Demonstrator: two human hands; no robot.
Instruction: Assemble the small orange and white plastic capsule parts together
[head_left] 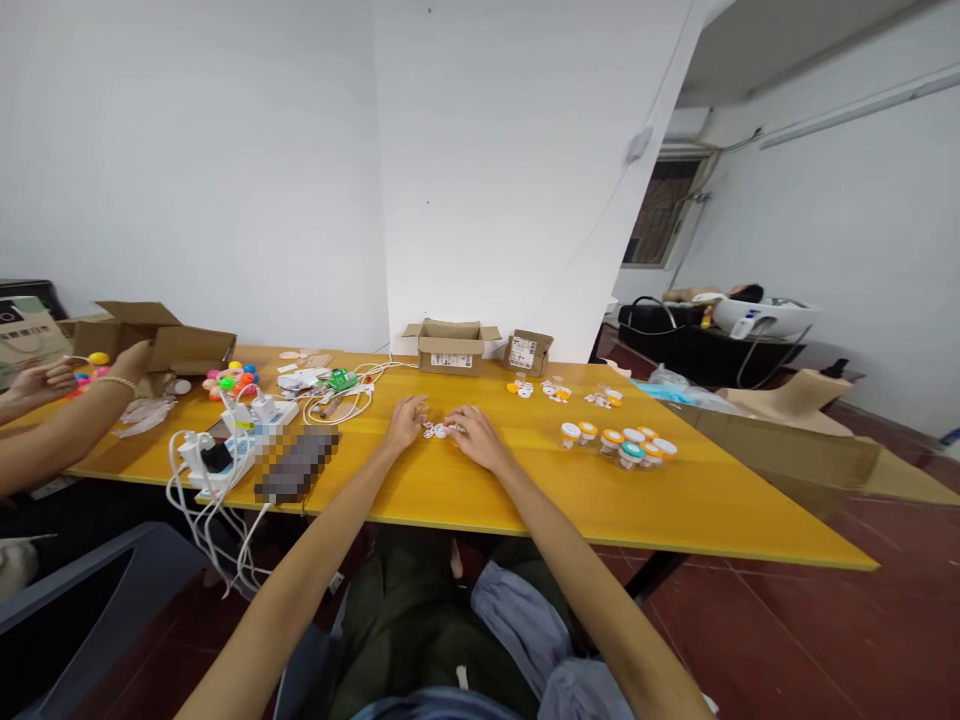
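My left hand [405, 424] is at the middle of the table with its fingers curled around something small and see-through, too small to make out. Opposite it, the bent fingers of my right hand [474, 436] close over small white parts at their tips; what they grip is partly hidden. Between the hands lie a round white piece [440, 431] and a white perforated disc [428, 430]. Off to the right stand several small clear jars with orange or white lids [611, 437], and one has a teal lid [631, 451].
Behind my hands are an open cardboard box [450, 350] and a smaller box [528, 352]. Loose lids and white parts [559, 391] lie toward the back right. A power strip [247, 445] with tangled cables and a pixelated dark object [297, 467] are left. Another person's arm [97, 415] works beside coloured balls [232, 380].
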